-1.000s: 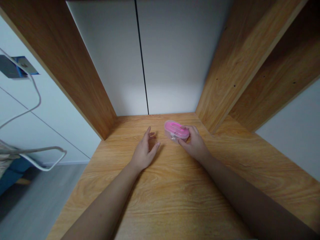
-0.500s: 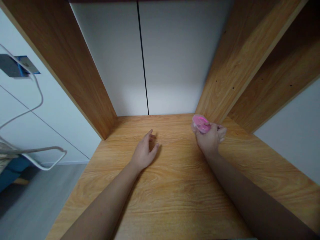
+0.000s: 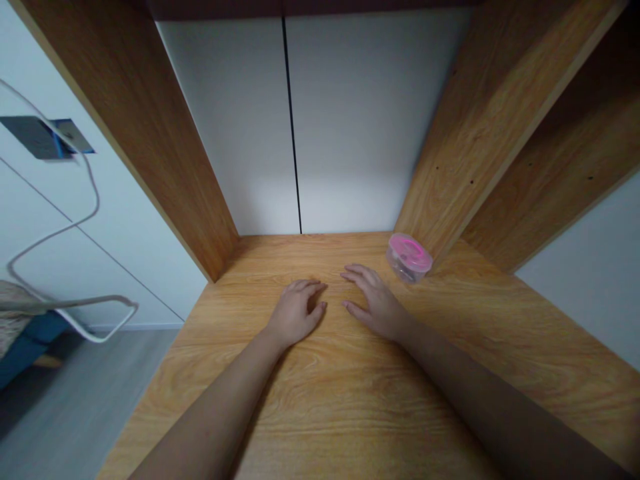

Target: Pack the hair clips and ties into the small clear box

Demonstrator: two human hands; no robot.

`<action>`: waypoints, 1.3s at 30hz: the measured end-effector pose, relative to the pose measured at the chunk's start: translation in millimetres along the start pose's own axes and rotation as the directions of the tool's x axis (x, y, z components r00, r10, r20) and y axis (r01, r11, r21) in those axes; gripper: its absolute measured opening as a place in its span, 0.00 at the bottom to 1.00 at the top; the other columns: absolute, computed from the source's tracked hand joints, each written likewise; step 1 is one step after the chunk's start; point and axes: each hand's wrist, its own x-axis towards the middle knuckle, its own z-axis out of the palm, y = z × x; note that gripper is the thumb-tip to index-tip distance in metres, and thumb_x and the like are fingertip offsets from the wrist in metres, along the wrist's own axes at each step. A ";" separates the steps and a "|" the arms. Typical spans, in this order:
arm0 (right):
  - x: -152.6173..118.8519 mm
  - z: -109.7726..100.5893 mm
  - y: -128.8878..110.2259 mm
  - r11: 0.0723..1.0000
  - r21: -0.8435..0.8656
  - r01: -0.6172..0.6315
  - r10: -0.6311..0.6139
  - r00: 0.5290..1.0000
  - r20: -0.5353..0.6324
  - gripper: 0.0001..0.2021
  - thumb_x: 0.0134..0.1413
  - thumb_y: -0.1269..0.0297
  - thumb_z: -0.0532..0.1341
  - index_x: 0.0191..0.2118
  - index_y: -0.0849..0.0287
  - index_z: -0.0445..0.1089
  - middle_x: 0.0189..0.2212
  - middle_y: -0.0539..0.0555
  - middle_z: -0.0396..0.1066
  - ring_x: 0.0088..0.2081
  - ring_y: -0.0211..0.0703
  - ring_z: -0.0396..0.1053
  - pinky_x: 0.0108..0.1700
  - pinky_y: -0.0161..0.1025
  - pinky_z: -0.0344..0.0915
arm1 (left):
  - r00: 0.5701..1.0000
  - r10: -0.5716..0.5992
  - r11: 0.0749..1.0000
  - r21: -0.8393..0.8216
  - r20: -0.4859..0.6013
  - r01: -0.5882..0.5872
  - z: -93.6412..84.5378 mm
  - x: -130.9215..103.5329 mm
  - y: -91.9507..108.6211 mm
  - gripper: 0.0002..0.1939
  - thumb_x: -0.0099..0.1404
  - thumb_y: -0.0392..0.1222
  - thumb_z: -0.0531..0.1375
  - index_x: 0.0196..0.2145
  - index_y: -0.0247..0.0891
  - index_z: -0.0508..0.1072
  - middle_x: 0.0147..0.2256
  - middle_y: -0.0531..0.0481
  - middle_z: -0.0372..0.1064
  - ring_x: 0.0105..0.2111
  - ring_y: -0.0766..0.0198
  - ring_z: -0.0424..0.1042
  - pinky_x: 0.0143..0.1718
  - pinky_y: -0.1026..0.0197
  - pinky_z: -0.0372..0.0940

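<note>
On the wooden desktop [image 3: 320,400], my left hand [image 3: 296,311] rests near the middle with thumb and fingers apart, holding nothing. To its right, my right hand [image 3: 375,303] is also open, its fingertips facing the left hand across a small gap. A round clear container with a pink lid [image 3: 410,257] stands behind and to the right of my right hand, by the foot of the right wooden upright. Neither hand touches it. Its contents are too unclear to name.
Wooden uprights rise at the left [image 3: 165,147] and right [image 3: 480,140], with a white back panel [image 3: 350,127] between them. A white cable [image 3: 95,193] hangs at the left, past a wall socket box [image 3: 37,137]. Something blue [image 3: 30,343] lies low at the left.
My right hand has let go of the pink-lidded container and moved left, towards my left hand. The container now stands by the right upright. The view has shifted slightly.
</note>
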 end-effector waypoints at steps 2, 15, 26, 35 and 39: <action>-3.0 2.5 -2.4 0.999 -0.009 0.032 -0.030 0.988 0.153 0.28 0.60 0.59 0.62 0.64 0.56 0.60 0.63 0.63 0.62 0.66 0.57 0.57 0.65 0.61 0.56 | 1.000 0.001 1.000 0.019 0.012 -0.001 -0.5 -0.4 0.5 0.20 0.68 0.44 0.59 0.56 0.40 0.73 0.55 0.40 0.72 0.57 0.49 0.69 0.60 0.44 0.62; -8.1 -0.6 4.9 0.999 0.016 0.037 -0.040 0.961 0.274 0.24 0.64 0.53 0.59 0.63 0.54 0.66 0.64 0.63 0.63 0.65 0.57 0.59 0.64 0.62 0.56 | 0.994 0.055 0.990 0.126 0.095 -0.066 -4.2 -4.5 4.7 0.20 0.70 0.45 0.55 0.57 0.38 0.73 0.58 0.37 0.69 0.58 0.47 0.67 0.61 0.42 0.61; -8.4 0.0 6.8 0.999 0.030 0.045 -0.051 0.962 0.267 0.24 0.64 0.54 0.59 0.63 0.51 0.65 0.64 0.61 0.63 0.65 0.57 0.58 0.64 0.63 0.57 | 0.995 0.052 0.991 0.118 0.083 -0.062 -5.1 -4.6 5.5 0.19 0.70 0.45 0.56 0.56 0.40 0.73 0.57 0.38 0.69 0.58 0.47 0.67 0.60 0.41 0.61; -8.1 -0.8 5.6 0.999 0.022 0.043 -0.048 0.960 0.275 0.23 0.64 0.54 0.59 0.62 0.53 0.66 0.63 0.62 0.63 0.65 0.56 0.59 0.64 0.61 0.57 | 0.995 0.047 0.992 0.109 0.086 -0.056 -4.5 -4.3 5.0 0.20 0.69 0.45 0.56 0.56 0.40 0.73 0.58 0.38 0.69 0.58 0.47 0.67 0.61 0.41 0.61; -7.8 -1.3 4.8 0.999 0.032 0.033 -0.040 0.961 0.275 0.23 0.64 0.54 0.59 0.63 0.52 0.66 0.63 0.62 0.63 0.65 0.57 0.59 0.64 0.62 0.57 | 0.995 0.048 0.993 0.107 0.086 -0.057 -4.6 -4.4 5.1 0.19 0.70 0.45 0.56 0.56 0.40 0.73 0.58 0.38 0.69 0.58 0.47 0.67 0.61 0.42 0.61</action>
